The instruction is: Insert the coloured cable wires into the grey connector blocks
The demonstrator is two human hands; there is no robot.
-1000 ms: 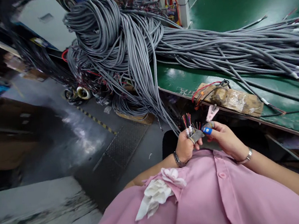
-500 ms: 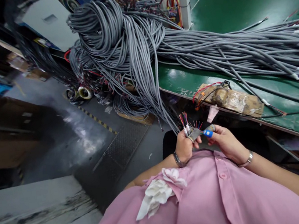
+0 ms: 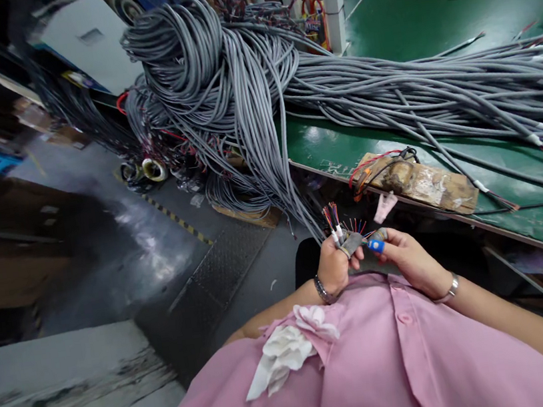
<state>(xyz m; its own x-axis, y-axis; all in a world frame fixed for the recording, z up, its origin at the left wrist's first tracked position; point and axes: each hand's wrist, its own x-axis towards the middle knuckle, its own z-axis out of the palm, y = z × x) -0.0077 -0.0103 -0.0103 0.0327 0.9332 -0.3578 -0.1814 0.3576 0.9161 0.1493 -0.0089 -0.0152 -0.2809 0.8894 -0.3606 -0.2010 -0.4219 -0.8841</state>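
My left hand (image 3: 334, 263) is closed around the ends of several grey cables, its thumb wrapped in grey tape. White sleeves and a fan of thin coloured wires (image 3: 331, 214) stick up out of that grip. My right hand (image 3: 407, 258), with blue and grey tape on its fingertips, pinches at the thin wires (image 3: 363, 234) beside the left thumb. Its fingers cover the exact wire tips. Both hands meet just in front of the pink shirt (image 3: 368, 351), below the bench edge.
Long grey cables (image 3: 417, 88) lie across the green bench (image 3: 427, 13), with a big coil (image 3: 179, 48) at its left end and strands hanging to the floor. A taped wooden block (image 3: 425, 183) with red and black leads sits at the near edge. Tape rolls (image 3: 154, 169) lie on the floor.
The hands stay almost in place. My right fingertips have shifted very slightly left among the thin wires, and the wire bundle has tilted a little left.
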